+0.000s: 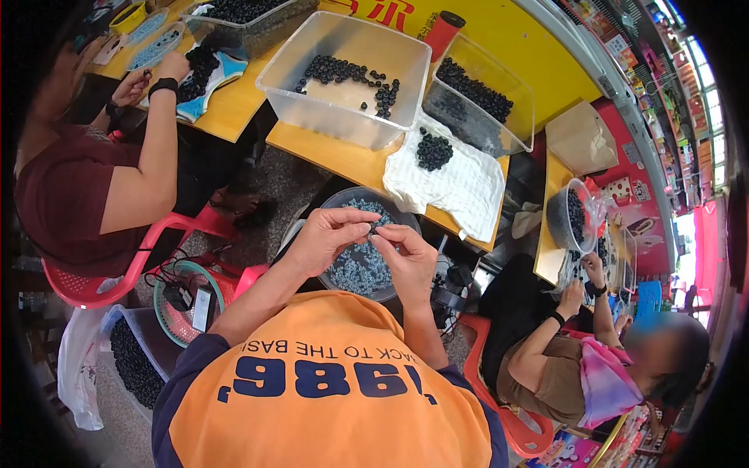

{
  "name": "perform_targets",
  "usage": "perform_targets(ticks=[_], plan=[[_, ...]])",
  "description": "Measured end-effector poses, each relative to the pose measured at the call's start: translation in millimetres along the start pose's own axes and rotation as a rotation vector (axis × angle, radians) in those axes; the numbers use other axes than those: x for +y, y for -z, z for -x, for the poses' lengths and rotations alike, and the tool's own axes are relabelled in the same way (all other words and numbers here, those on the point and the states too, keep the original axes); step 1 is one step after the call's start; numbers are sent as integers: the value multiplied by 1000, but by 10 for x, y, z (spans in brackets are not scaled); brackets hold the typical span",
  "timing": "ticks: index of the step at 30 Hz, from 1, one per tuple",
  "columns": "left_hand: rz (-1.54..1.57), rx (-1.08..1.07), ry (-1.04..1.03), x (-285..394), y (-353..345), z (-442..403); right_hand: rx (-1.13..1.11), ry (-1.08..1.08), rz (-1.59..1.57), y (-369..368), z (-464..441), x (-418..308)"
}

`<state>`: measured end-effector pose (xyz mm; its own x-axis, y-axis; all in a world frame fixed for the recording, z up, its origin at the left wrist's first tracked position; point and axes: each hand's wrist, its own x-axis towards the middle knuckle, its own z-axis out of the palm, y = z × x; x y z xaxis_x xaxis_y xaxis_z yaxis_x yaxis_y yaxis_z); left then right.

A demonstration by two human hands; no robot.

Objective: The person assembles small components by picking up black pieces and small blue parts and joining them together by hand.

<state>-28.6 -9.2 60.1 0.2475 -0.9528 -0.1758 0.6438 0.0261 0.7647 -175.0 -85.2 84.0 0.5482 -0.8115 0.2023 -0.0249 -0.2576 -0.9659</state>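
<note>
My left hand [331, 236] and my right hand [407, 253] meet above a round dark basin [312, 281], fingertips pinched together. Between them is a small dark piece [372, 230], mostly covered by the fingers, so its exact kind is unclear. Many tiny grey-blue pieces [359, 269] lie in the basin under my hands. Just beyond, a pile of small round black pieces [434, 151] rests on a white cloth [476, 187] at the table's near edge.
A clear plastic bin [343, 129] and a second clear bin [515, 132], both with black pieces, stand on the yellow table [312, 148]. A red cylinder [445, 35] is behind. Co-workers sit left and right. A tub of black pieces [134, 363] stands on the floor.
</note>
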Motion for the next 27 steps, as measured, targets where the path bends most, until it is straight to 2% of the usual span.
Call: perform_targets(ticks=[4,8,10,12,14,22,24,25,27], plan=[[-3,-39,55,9,67,-41,-75,-185,-192,45,17,74],[92,-207,76,67,120,-84,-174,-163,-99,111,-61,114],[87,-252,110,47,163,-90,-317,-19,-71,115,-74,118],[96,-278,115,4,198,-101,-334,-52,-79,105,-58,116],[60,-276,122,-36,225,-96,-351,138,87,104,-55,173],[139,-167,222,-163,195,-140,-157,105,172,11,43,262],[125,-71,190,-169,182,-212,9,282,375,24,20,281],[125,-45,181,-173,151,-248,75,441,461,76,-34,320],[107,-32,167,-156,59,-304,91,485,493,158,-97,275]])
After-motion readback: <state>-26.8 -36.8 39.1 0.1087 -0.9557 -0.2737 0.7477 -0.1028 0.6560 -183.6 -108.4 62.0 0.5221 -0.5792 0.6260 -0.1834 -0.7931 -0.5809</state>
